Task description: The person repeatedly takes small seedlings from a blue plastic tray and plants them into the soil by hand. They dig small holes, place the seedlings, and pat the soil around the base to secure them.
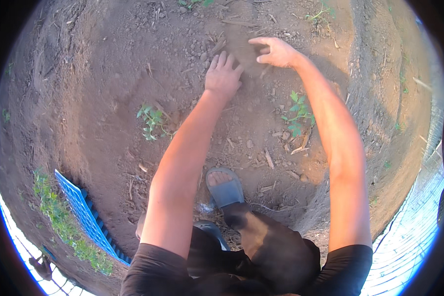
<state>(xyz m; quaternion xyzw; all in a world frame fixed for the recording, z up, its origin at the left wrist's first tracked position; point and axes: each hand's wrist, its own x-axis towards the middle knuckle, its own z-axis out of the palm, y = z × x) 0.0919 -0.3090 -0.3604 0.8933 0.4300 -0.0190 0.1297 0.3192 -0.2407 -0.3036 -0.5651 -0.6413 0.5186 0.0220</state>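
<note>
Bare dry soil [185,111] with clods and bits of dead stalk lies before me. My left hand [224,74] rests palm down on the dirt, fingers spread, with nothing in it. To its right my right hand [275,52] is held just over the ground, its index finger and thumb apart and nothing visible between them. The soil between the hands is blurred, as if dusty. A small leafy seedling [152,120] grows left of my left forearm. Another seedling [299,114] stands beside my right forearm, below the right hand.
A blue plastic seedling tray [85,214] is tipped on its side at lower left, beside a strip of green plants [64,222]. More seedlings show at the top edge. My sandalled foot [225,187] stands below the hands. Wire mesh fencing [410,222] runs along the right.
</note>
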